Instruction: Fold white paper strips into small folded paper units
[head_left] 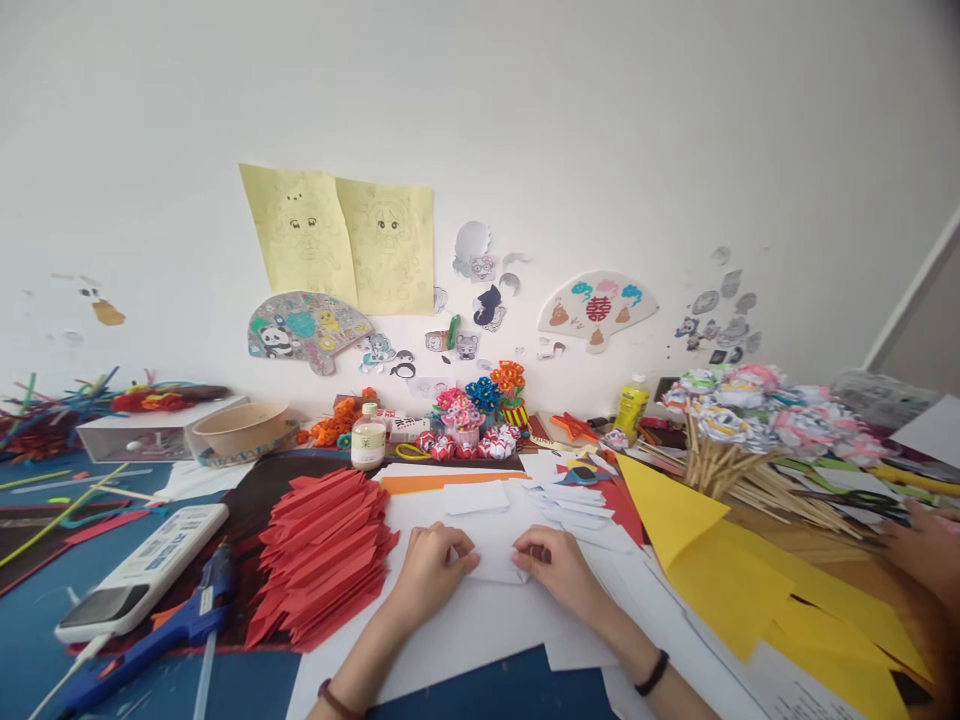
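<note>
Between my two hands lies a small folded piece of white paper (491, 560), resting on larger white sheets (442, 640). My left hand (435, 565) pinches its left edge between thumb and fingers. At the opposite edge my right hand (555, 565) grips it in the same way, fingers curled. Just beyond the hands sits another folded white paper (476, 497), and several folded white strips (574, 505) are fanned out to its right. A large pile of pleated red paper pieces (322, 560) lies left of my left hand.
A blue glue gun (180, 625) and a white power strip (146, 570) lie at the left. Yellow sheets (735, 570) spread on the right, below paper flowers on sticks (742, 420). A bottle (369, 440) stands behind the red pile. Another person's hand (926, 550) shows at the right edge.
</note>
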